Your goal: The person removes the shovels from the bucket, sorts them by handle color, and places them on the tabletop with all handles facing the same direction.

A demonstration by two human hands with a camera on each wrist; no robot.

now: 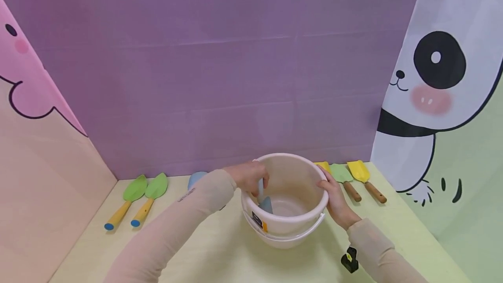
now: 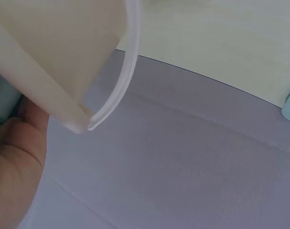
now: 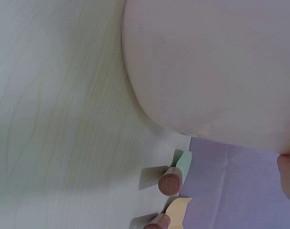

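A white bucket (image 1: 291,229) stands in the middle of the head view, its opening facing up toward me. My left hand (image 1: 248,177) reaches over the left rim and grips the pale handle of a small blue shovel (image 1: 266,205), whose blue end is down inside the bucket. In the left wrist view, part of that blue tool (image 2: 6,97) shows between the fingers beside the bucket wall. My right hand (image 1: 334,195) holds the bucket's right rim, thumb over the edge. The bucket's bail (image 1: 292,243) hangs down on the near side. Whether the bucket fully touches the table is unclear.
Two green trowels (image 1: 135,188) with yellow handles lie on the left of the table (image 1: 204,248). A blue object (image 1: 195,180) is partly hidden behind my left sleeve. Right of the bucket lie a green rake-like tool (image 1: 341,173) and yellow shovels (image 1: 359,171). A purple wall stands behind.
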